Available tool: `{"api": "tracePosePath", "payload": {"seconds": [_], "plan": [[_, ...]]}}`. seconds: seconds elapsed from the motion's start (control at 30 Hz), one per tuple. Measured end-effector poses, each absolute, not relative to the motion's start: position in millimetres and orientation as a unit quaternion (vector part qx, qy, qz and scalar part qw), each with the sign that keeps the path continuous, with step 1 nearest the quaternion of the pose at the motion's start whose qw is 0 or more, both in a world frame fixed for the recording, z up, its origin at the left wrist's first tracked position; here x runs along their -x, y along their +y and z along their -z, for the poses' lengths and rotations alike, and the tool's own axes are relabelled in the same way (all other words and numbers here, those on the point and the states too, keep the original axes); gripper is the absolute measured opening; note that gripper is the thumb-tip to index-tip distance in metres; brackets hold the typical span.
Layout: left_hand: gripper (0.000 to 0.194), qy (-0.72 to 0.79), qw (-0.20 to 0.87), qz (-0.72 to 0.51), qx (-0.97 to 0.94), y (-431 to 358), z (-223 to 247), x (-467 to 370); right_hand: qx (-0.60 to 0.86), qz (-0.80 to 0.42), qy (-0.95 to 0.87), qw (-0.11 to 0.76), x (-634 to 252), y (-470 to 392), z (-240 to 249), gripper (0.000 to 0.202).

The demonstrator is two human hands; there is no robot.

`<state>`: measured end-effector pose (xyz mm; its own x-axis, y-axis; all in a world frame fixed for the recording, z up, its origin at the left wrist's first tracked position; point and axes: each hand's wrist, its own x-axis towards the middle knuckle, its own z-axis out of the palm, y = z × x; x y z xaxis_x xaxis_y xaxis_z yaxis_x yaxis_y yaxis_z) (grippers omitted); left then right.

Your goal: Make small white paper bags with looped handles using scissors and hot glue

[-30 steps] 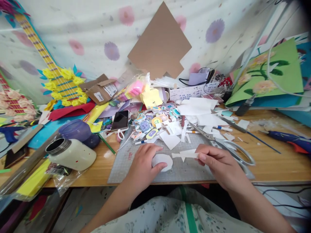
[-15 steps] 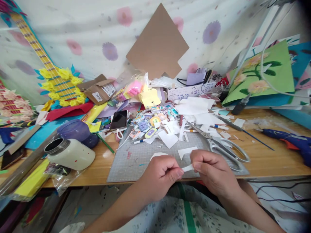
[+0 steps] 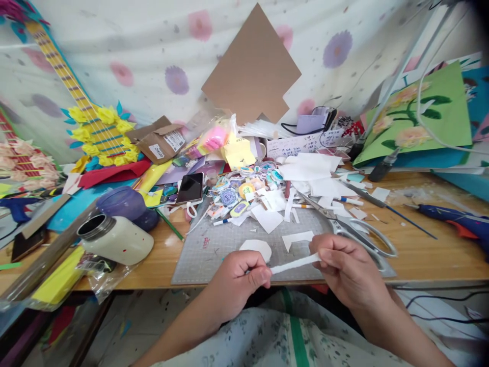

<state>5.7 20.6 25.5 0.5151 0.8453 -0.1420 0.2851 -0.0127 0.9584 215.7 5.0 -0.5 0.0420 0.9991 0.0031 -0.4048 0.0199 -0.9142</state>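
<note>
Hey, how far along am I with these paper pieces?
Partway, it seems. Looking done: the colorful cut-outs piled up, and a white piece cut to a rounded outline on the mat. In hand: a white strip between your left hand and right hand. Probably left: the strip, attached to nothing visible, and loose white sheets.

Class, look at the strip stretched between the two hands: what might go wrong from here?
The white strip, pinched at both ends by the left hand and right hand, might tear if pulled hard.

The scissors lie open beside the right hand, so a knuckle might catch them.
</note>
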Motion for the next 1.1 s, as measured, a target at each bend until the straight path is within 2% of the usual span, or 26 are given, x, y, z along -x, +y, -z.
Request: {"api": "tracePosePath", "payload": {"seconds": [0.2, 0.3, 0.4, 0.47, 0.53, 0.6, 0.77, 0.87, 0.97, 1.1], "plan": [[0.032, 0.466, 0.470, -0.268, -0.700, 27.5, -25.4, 7.3, 0.401, -0.551, -0.385, 0.623, -228.6, 8.6, 1.3, 0.026], [0.030, 0.544, 0.325, -0.248, -0.732, 40.7, -17.7, 20.0, 0.420, -0.512, -0.404, 0.631, -254.6, 14.9, 1.6, 0.026], [0.021, 0.574, 0.178, -0.206, -0.773, 49.5, -8.1, 23.0, 0.450, -0.482, -0.444, 0.607, -274.8, 18.6, -0.7, 0.023], [0.032, 0.573, 0.138, -0.172, -0.790, 51.5, -3.0, 19.0, 0.466, -0.456, -0.482, 0.585, -280.5, 18.8, -2.2, 0.025], [0.035, 0.571, 0.130, -0.146, -0.797, 51.8, 0.2, 14.0, 0.478, -0.428, -0.517, 0.567, -280.9, 17.7, -2.0, 0.028], [0.028, 0.561, 0.139, -0.140, -0.804, 51.6, 2.0, 11.0, 0.495, -0.399, -0.547, 0.545, -277.6, 15.9, 0.4, 0.025], [0.019, 0.548, 0.211, -0.177, -0.790, 44.5, 5.1, 12.2, 0.589, -0.259, -0.651, 0.404, -259.6, 8.6, 13.1, 0.025], [0.017, 0.566, 0.255, -0.187, -0.761, 35.5, 4.1, 11.1, 0.633, -0.191, -0.659, 0.359, -252.6, 3.6, 19.5, 0.030], [0.016, 0.566, 0.272, -0.222, -0.746, 31.5, -0.3, 6.3, 0.660, -0.128, -0.660, 0.337, -256.6, 0.3, 19.9, 0.037], [0.016, 0.516, 0.306, -0.278, -0.750, 36.2, -4.6, -2.0, 0.645, -0.122, -0.655, 0.376, -273.1, -0.8, 16.8, 0.016]]}}
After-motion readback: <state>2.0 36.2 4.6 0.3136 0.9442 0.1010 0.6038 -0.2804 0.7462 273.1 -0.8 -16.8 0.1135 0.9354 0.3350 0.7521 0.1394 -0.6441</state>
